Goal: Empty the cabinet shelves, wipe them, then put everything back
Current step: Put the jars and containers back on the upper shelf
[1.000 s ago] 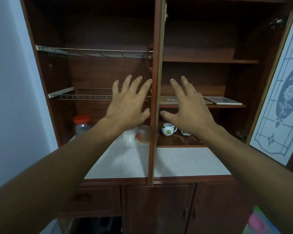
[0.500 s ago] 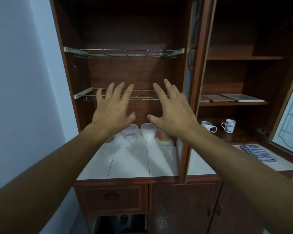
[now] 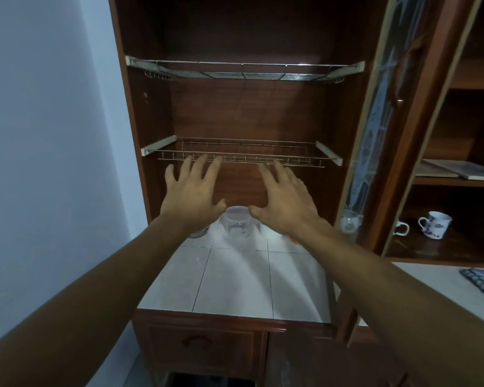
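1. The left hand (image 3: 192, 195) and right hand (image 3: 284, 202) were raised side by side, fingers spread wide, holding nothing.
2. Both hovered before the cabinet (image 3: 263, 113), fingertips just under the lower wire rack (image 3: 241, 155); the upper wire rack (image 3: 243, 71) was bare.
3. A clear plastic container (image 3: 236, 226) stood at the tiled counter's (image 3: 235, 280) back edge, between the wrists.
4. An open glass door (image 3: 380, 129) stood to the right, with two mugs (image 3: 435, 224) on the shelf beyond.

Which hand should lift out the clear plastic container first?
Either, marginally the left hand: both are open and empty flanking the clear container, but the right hand also covers other items behind it.
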`<state>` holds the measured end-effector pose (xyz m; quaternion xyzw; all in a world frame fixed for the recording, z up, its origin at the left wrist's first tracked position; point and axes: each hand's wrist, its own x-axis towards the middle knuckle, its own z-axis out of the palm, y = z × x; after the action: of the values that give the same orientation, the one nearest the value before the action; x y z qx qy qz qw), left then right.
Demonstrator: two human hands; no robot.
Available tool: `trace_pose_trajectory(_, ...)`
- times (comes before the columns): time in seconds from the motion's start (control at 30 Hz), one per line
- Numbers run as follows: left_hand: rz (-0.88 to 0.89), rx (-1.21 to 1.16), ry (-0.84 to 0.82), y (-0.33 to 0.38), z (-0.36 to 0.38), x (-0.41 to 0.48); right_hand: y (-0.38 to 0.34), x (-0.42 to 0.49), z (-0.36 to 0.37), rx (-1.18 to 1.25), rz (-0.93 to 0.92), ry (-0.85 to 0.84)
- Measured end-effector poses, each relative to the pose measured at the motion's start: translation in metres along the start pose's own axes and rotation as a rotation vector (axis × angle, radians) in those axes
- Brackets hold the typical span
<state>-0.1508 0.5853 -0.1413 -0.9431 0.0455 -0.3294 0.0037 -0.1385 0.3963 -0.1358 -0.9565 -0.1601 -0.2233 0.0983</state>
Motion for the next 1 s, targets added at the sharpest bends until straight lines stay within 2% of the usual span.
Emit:
trace_pose_trajectory(0.2, 0.011, -0.018, -0.004, -0.032, 0.052, 0.022, -0.003, 0.042, 0.05, 0.016, 0.018, -0.101)
trace_pose_trajectory(0.6, 0.008, -0.119, -0.158, -0.103, 0.143, 0.079, -0.024, 0.118, 0.129, 0.03, 0.153, -0.195)
trace_pose_trajectory(0.83, 0.004, -0.135, -0.197, -0.121, 0.194, 0.097, -0.017, 0.144, 0.187, 0.056, 0.191, -0.204)
trace_pose_trajectory(1.0, -0.047, -0.143, -0.206, -0.126, 0.23, 0.108, 0.0, 0.159, 0.232, 0.136, 0.253, -0.275)
